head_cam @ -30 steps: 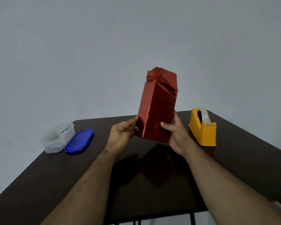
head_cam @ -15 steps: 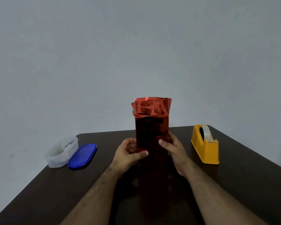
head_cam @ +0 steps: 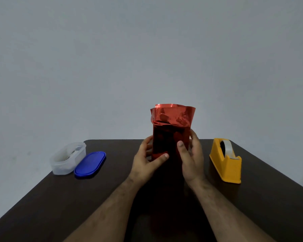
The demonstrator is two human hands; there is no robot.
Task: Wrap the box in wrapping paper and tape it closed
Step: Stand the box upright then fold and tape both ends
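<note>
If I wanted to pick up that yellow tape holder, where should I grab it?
Probably across the yellow tape dispenser's tall back end, coming down from above, fingers on its two flat sides. The low front end seems to carry the cutter and the loose tape end.

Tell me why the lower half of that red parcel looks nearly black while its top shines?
Head view: the room is dim, lit from above, so the crumpled open top of the red wrapped box catches glare while its near face falls in shadow between the left hand and right hand; the dark table swallows its base; the wide lens bends the table's edges.
</note>
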